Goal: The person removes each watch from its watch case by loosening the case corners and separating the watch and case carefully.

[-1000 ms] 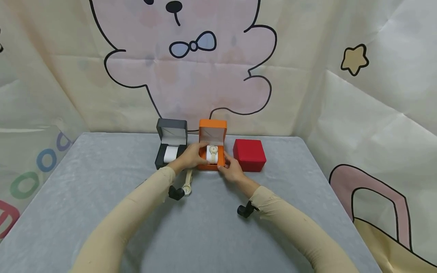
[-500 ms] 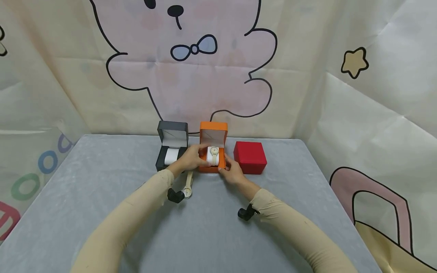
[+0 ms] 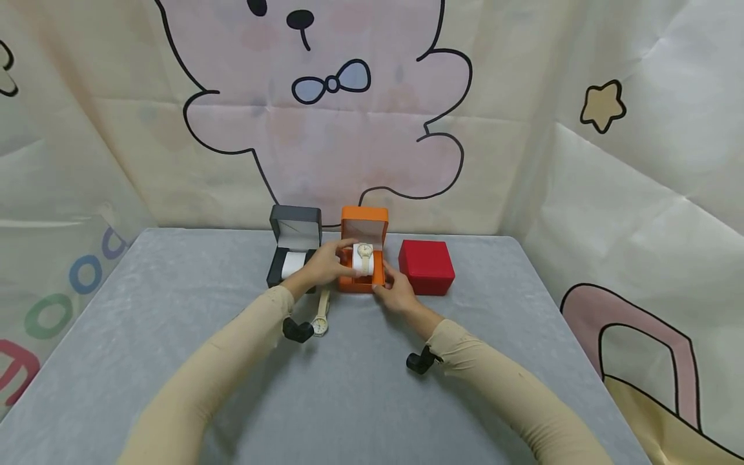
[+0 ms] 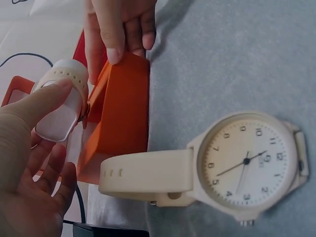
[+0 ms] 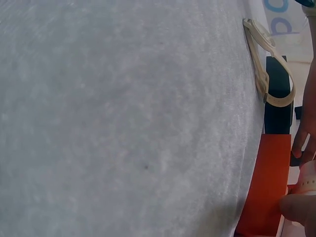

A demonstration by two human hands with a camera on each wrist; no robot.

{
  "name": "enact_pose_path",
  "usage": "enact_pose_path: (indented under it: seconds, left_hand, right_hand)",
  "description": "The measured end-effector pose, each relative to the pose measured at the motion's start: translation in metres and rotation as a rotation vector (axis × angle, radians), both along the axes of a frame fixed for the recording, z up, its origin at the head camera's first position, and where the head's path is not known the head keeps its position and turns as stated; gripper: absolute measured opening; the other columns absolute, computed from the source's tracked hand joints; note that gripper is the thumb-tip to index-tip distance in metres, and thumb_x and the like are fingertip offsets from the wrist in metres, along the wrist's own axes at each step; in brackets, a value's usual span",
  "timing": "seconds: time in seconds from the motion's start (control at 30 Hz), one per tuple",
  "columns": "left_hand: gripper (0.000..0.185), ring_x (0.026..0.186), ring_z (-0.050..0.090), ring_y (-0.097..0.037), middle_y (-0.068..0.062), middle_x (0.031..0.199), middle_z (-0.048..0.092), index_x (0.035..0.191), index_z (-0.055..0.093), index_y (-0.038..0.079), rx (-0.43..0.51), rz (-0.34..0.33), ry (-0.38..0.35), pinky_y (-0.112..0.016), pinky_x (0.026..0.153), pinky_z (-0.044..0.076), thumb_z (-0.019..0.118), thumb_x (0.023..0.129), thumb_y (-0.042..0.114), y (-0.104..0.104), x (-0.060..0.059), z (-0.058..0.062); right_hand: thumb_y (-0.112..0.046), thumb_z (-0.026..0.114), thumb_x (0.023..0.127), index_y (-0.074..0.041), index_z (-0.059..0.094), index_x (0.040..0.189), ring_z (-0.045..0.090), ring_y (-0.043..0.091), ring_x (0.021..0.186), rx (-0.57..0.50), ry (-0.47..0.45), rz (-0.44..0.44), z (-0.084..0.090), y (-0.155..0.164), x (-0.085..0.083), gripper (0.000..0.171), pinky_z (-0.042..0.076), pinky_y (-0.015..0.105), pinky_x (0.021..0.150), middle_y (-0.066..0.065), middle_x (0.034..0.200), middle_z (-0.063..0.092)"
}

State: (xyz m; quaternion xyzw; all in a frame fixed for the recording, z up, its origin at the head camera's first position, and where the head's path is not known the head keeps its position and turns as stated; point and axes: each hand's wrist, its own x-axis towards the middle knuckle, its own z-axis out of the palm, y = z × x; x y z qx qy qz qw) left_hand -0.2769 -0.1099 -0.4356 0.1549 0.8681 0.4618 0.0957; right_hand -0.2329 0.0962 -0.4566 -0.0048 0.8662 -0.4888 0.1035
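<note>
Grey tablecloth, cartoon bear backdrop. I see the open orange watch box holding a cream watch on its white pillow; left hand pinches that pillow, right hand grips the box's near right corner.

Our left hand fills the lower left, its thumb pressing on the white cushion with a cream strap wrapped round it, seated in the orange box. Our right hand grips the box's corner at the top. To the right, a second cream watch lies face up on the grey cloth, its strap touching the box.
</note>
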Motion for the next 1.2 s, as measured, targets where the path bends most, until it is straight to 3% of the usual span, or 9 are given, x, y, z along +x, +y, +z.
enact_pose_path:
  seconds: [0.3, 0.57, 0.67, 0.9, 1.1, 1.2]
  left_hand:
    - [0.08, 0.107, 0.058, -0.027, -0.015, 0.125, 0.062, 0.151, 0.048, 0.012, 0.036, -0.004, 0.031, -0.032, 0.081, 0.049, 0.086, 0.08, 0.021, -0.007, 0.007, 0.0]
    - [0.082, 0.102, 0.061, -0.03, -0.019, 0.116, 0.066, 0.153, 0.046, 0.013, 0.035, -0.007, 0.041, -0.029, 0.073, 0.048, 0.085, 0.082, 0.024, -0.011, 0.017, 0.007]
    - [0.081, 0.101, 0.062, -0.032, -0.021, 0.116, 0.066, 0.153, 0.046, 0.012, 0.04, -0.023, 0.046, -0.03, 0.073, 0.05, 0.085, 0.082, 0.023, -0.012, 0.021, 0.009]
    - [0.078, 0.103, 0.062, -0.034, -0.018, 0.116, 0.065, 0.15, 0.049, 0.006, 0.073, -0.053, 0.083, -0.041, 0.089, 0.055, 0.085, 0.082, 0.018, -0.01, 0.03, 0.008]
    - [0.077, 0.1, 0.06, -0.027, -0.019, 0.11, 0.064, 0.149, 0.051, 0.012, 0.086, -0.041, 0.065, -0.034, 0.083, 0.054, 0.086, 0.081, 0.019, -0.011, 0.038, 0.01]
    - [0.077, 0.102, 0.06, -0.031, -0.022, 0.112, 0.063, 0.149, 0.052, 0.015, 0.091, -0.039, 0.043, -0.032, 0.081, 0.051, 0.087, 0.08, 0.02, -0.01, 0.042, 0.011]
  right_hand:
    - [-0.012, 0.062, 0.097, -0.009, 0.034, 0.158, 0.06, 0.027, 0.115, -0.008, -0.007, -0.017, 0.003, -0.002, 0.005, 0.067, 0.054, 0.041, 0.101, 0.021, 0.146, 0.055]
    - [-0.018, 0.059, 0.1, -0.009, 0.041, 0.155, 0.051, 0.038, 0.137, -0.038, -0.029, -0.036, 0.009, 0.004, 0.009, 0.059, 0.048, 0.048, 0.109, 0.023, 0.148, 0.051]
    - [-0.018, 0.059, 0.099, -0.008, 0.043, 0.154, 0.052, 0.04, 0.137, -0.045, -0.017, -0.025, 0.015, 0.007, 0.013, 0.058, 0.049, 0.048, 0.107, 0.023, 0.147, 0.052]
    - [-0.018, 0.059, 0.1, -0.004, 0.048, 0.149, 0.061, 0.039, 0.126, -0.06, 0.054, 0.019, 0.026, 0.014, 0.023, 0.052, 0.056, 0.047, 0.098, 0.023, 0.143, 0.057]
    - [-0.016, 0.06, 0.101, -0.002, 0.048, 0.149, 0.062, 0.041, 0.124, -0.098, 0.088, 0.07, 0.038, 0.02, 0.027, 0.051, 0.056, 0.047, 0.097, 0.025, 0.145, 0.055]
    - [-0.015, 0.059, 0.101, 0.0, 0.047, 0.149, 0.061, 0.042, 0.124, -0.118, 0.111, 0.097, 0.042, 0.023, 0.029, 0.051, 0.055, 0.048, 0.099, 0.026, 0.145, 0.055]
